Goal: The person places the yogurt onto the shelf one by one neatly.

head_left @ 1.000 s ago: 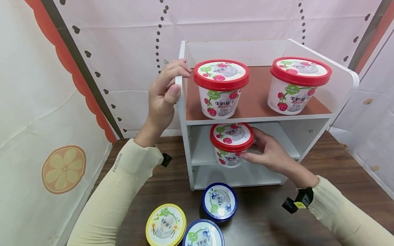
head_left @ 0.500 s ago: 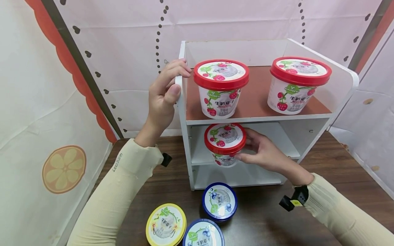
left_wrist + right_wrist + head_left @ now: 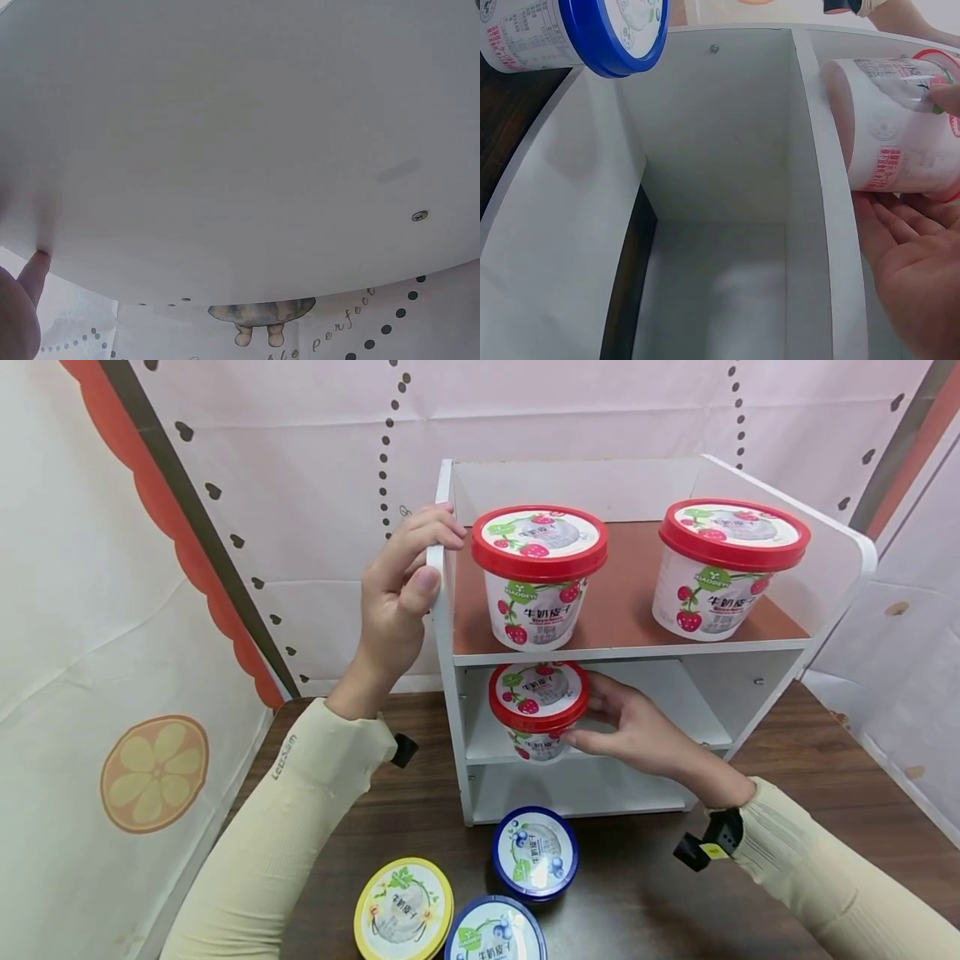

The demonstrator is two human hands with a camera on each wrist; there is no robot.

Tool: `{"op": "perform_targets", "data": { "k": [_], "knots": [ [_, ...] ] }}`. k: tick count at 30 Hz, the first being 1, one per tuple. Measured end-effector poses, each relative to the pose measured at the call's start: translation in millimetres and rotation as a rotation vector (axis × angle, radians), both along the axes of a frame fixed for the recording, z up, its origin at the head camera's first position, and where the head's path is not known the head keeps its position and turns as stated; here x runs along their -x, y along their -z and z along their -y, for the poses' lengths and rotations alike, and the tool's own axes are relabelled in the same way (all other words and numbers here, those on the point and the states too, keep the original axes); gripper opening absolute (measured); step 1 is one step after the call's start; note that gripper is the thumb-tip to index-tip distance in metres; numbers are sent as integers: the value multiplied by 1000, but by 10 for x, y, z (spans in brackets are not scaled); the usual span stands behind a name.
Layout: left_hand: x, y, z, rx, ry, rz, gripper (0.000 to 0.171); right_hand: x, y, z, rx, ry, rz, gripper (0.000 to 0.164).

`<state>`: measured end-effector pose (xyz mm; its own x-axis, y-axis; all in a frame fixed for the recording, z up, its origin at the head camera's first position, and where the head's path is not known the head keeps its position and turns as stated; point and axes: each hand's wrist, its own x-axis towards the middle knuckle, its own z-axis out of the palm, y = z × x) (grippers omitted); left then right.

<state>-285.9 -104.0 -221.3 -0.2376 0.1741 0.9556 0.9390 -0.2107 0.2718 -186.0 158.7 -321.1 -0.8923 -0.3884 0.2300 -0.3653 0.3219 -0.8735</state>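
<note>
A white shelf unit stands on the table. My left hand grips the upper edge of its left side panel, fingers over the edge and thumb at the front. My right hand holds a red-lidded strawberry tub upright at the left of the middle level, fingers and thumb around its right side. In the right wrist view the tub's base is close to the middle board; whether it touches I cannot tell. The left wrist view shows mostly the panel's outer face.
Two more red-lidded tubs, one on the left and one on the right, stand on the brown top level. On the table in front are a yellow-lidded tub and two blue-lidded tubs, one nearer the shelf, one nearer me.
My right hand has moved left with the strawberry tub along the middle level, closer to the left side panel. My left hand has stayed on the panel.
</note>
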Motion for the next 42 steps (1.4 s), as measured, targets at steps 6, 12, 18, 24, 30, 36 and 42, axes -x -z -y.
{"op": "perform_targets", "data": {
  "k": [6,12,18,24,30,36,42],
  "knots": [
    [-7,-3,-5,2,2,3,49,13,-9,20,8,-20,18,71],
    [-9,-1,-2,4,-1,6,48,32,-13,38,5,-36,24,72],
    [-11,-2,-2,-2,-5,5,49,65,-12,38,-15,-38,11,73],
    [-13,0,2,-3,-5,7,47,77,-10,45,-49,-19,7,75],
    [-11,1,-2,-3,1,9,48,77,-22,58,-57,-8,22,74],
    [-7,5,-8,-3,4,8,48,75,-28,51,-74,1,30,75],
    [-2,3,-5,-7,5,4,48,42,-16,28,-88,13,56,82]
  ]
}}
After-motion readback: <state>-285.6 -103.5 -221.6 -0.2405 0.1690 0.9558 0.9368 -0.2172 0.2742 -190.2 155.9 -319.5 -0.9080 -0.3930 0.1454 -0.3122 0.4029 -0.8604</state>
